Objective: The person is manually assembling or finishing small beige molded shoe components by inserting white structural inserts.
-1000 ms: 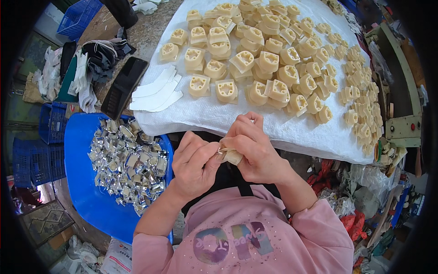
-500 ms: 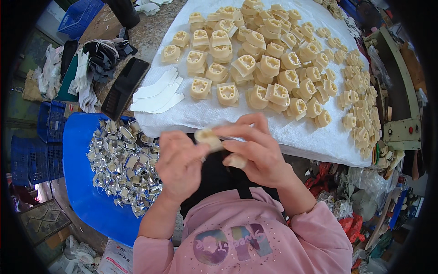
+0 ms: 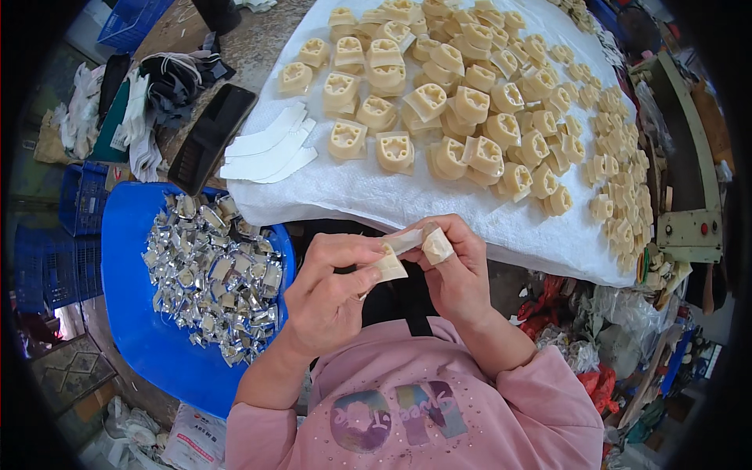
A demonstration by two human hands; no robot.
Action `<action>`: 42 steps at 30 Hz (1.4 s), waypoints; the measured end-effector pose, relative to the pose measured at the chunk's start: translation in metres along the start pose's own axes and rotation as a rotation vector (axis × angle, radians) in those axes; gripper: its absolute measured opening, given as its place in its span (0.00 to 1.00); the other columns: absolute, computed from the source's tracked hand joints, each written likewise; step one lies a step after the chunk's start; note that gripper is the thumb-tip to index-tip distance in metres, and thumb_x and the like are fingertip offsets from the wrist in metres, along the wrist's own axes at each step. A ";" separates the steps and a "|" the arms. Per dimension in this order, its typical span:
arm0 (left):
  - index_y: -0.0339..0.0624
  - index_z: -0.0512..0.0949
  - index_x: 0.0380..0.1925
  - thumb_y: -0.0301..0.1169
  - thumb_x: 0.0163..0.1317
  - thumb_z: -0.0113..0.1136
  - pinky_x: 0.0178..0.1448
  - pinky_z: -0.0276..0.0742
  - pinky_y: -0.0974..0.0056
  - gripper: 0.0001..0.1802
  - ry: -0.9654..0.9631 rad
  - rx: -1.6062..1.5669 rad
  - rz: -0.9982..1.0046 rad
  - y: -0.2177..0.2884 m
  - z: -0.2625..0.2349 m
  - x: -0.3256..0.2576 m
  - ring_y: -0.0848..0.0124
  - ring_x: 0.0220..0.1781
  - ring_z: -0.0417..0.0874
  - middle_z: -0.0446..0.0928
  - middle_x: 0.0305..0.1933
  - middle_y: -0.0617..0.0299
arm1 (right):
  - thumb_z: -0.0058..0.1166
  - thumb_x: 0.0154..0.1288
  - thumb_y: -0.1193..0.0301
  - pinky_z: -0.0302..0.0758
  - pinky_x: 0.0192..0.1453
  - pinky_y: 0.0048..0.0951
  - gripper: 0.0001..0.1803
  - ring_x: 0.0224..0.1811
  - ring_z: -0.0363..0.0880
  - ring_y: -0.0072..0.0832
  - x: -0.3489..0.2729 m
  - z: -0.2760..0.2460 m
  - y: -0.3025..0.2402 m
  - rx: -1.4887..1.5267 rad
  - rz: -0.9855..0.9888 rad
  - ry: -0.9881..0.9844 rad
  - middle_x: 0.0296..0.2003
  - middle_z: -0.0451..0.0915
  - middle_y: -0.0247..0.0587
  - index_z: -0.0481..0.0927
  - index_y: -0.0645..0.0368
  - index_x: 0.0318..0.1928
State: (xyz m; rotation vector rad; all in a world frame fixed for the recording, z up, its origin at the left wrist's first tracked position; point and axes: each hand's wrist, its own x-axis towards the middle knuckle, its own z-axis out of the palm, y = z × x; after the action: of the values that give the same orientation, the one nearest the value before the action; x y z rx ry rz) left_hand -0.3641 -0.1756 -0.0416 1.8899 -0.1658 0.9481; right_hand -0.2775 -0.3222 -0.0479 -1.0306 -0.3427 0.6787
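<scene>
My left hand [image 3: 325, 294] pinches a small cream moulded piece [image 3: 391, 266] between thumb and fingers, just in front of the table edge. From that piece a pale, thin strip [image 3: 403, 240] runs across to my right hand [image 3: 460, 278]. The right fingers are closed on the strip's far end. A tan wrapping [image 3: 437, 247] covers the tip of my right thumb. Beyond both hands, many cream moulded pieces [image 3: 394, 152] with hollowed tops sit on a white cloth [image 3: 345, 192]. Several curved white strips [image 3: 270, 153] lie fanned at the cloth's left corner.
At my left stands a blue tub [image 3: 129, 313] heaped with silvery wrapped pieces [image 3: 219, 290]. A black tray [image 3: 211, 139] and gloves [image 3: 139, 117] rest on the table's left part. Plastic bags [image 3: 630, 313] pile up at the right, below a green metal machine frame [image 3: 689, 223].
My hands have turned and drawn apart; the strip now stretches visibly between them. The moulded piece has tilted and moved slightly right and down with my left hand. The right thumb has risen.
</scene>
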 end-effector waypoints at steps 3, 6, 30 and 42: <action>0.38 0.75 0.28 0.15 0.41 0.63 0.33 0.66 0.64 0.13 -0.102 0.219 0.096 0.002 -0.001 0.005 0.62 0.36 0.79 0.76 0.38 0.56 | 0.44 0.71 0.72 0.77 0.52 0.29 0.11 0.46 0.78 0.26 -0.007 0.000 -0.002 -0.005 0.004 0.027 0.43 0.76 0.42 0.73 0.67 0.48; 0.39 0.74 0.26 0.18 0.41 0.63 0.30 0.60 0.64 0.11 -0.102 0.352 0.153 0.001 0.003 0.006 0.65 0.32 0.77 0.75 0.37 0.58 | 0.42 0.72 0.72 0.78 0.51 0.29 0.12 0.47 0.77 0.27 -0.011 -0.002 -0.003 0.006 0.041 0.007 0.46 0.76 0.45 0.74 0.67 0.47; 0.38 0.68 0.26 0.15 0.52 0.62 0.39 0.76 0.65 0.12 -0.211 0.040 -0.022 -0.006 0.006 0.000 0.62 0.38 0.81 0.77 0.36 0.52 | 0.67 0.51 0.77 0.76 0.53 0.30 0.28 0.44 0.80 0.26 0.042 -0.021 -0.026 -0.271 0.247 -0.430 0.39 0.80 0.42 0.71 0.64 0.53; 0.32 0.76 0.34 0.16 0.53 0.63 0.47 0.76 0.68 0.09 0.155 -0.286 -0.544 -0.007 0.014 -0.004 0.70 0.43 0.80 0.79 0.41 0.53 | 0.54 0.63 0.74 0.69 0.56 0.30 0.20 0.51 0.73 0.28 0.040 -0.022 -0.008 -0.317 -0.093 -0.284 0.46 0.77 0.41 0.71 0.61 0.56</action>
State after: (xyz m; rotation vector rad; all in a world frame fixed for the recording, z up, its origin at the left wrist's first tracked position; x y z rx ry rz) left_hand -0.3562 -0.1846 -0.0520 1.4769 0.2816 0.6496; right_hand -0.2319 -0.3136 -0.0533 -1.2106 -0.7597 0.7016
